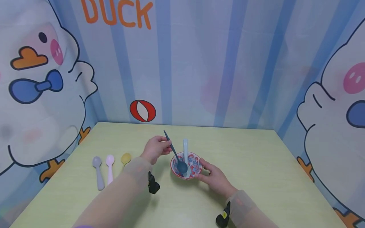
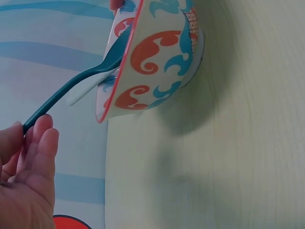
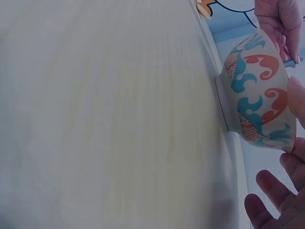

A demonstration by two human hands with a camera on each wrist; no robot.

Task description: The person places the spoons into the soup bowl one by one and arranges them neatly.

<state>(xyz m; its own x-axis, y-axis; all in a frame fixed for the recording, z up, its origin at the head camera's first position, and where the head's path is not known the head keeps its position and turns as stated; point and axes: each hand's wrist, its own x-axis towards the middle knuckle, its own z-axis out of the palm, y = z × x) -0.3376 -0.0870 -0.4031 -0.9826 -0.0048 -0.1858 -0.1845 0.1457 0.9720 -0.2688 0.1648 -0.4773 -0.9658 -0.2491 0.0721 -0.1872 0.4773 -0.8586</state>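
A patterned bowl [image 1: 195, 163] with a red rim, painted in red and blue, stands on the table in the head view. My right hand [image 1: 215, 179] grips its rim at the right side, thumb and fingers on the bowl wall [image 3: 257, 95]. My left hand [image 1: 156, 148] pinches the handle of a dark teal spoon [image 1: 181, 166], whose head is inside the bowl. A pale blue-white spoon [image 1: 185, 147] leans in the bowl too, its handle sticking out over the far rim. In the left wrist view the teal spoon [image 2: 66, 88] slants from the fingertips into the bowl.
Left of the bowl lie a grey-purple spoon [image 1: 98, 172], a pink spoon [image 1: 110, 163] and a yellow spoon [image 1: 125, 157], the last two partly hidden by my left arm. The pale table [image 1: 242, 152] ends at a curtain [image 1: 194, 63] with duck pictures.
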